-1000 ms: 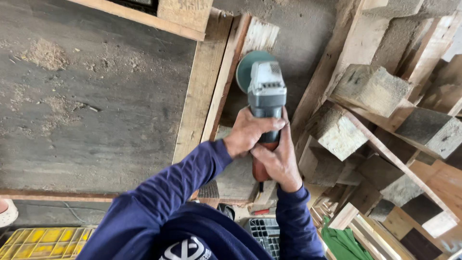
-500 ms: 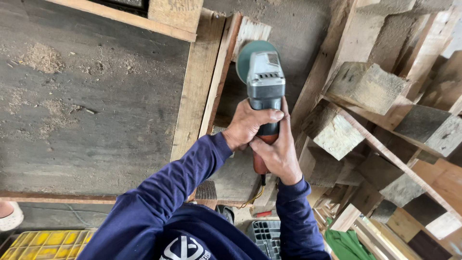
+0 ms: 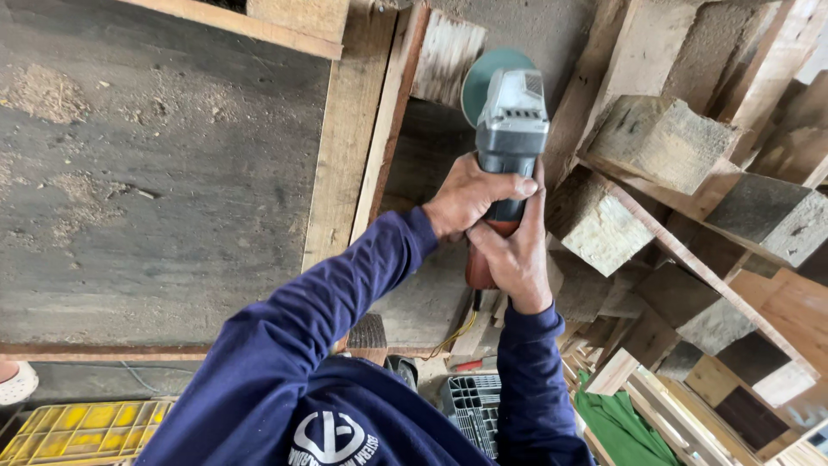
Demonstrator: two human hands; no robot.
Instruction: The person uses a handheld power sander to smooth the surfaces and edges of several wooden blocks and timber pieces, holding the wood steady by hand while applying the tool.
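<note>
Left hand: the left hand (image 3: 470, 200) was wrapped tight around the grinder's grey body.
Right hand: the right hand (image 3: 517, 255) was closed over the rust-red handle, just below the left.
Grinder: the angle grinder (image 3: 509, 142) pointed away from both hands, its round green disc (image 3: 485, 71) beyond the knuckles, over a rough pale plank (image 3: 444, 56).
Blocks: weathered sawn wooden blocks (image 3: 595, 224) lay right of the hands.

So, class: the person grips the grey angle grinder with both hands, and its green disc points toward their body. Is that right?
Not quite. The head view shows both hands, left hand and right hand, gripping the grey angle grinder, but its green disc points away from their body.
</note>
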